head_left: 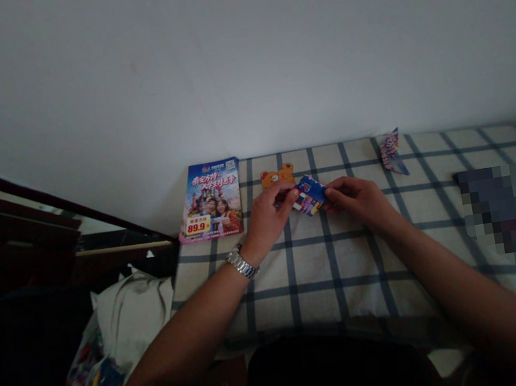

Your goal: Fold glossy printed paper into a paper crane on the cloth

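Centrally, a folded blue paper (310, 195) with red, white and yellow print lies between the two hands, its long axis running diagonally from upper right toward lower left of the frame. The left hand (269, 217), reaching in from lower left with a metal wristwatch (241, 262) on its wrist, closes on the paper's left end between fingers and thumb. The right hand (353, 202), reaching in from lower right, closes on the opposite end in the same way. Both grips are therefore pinched shut on the paper, and neither hand lies clearly nearer; the fingers partly hide its edges. Whether the paper touches the checked table (334, 272) below cannot be told. Beyond the left hand, at upper centre, lie a glossy brochure (208, 201) with a yellow price label and an orange bear-shaped card (278, 177), the card just past the left fingers. A small printed paper fold (391, 153) stands at the table's far edge, upper right. A pixelated patch (510, 212) covers part of the right side. A pale cloth bag (133, 314) sits beside the table, lower left.
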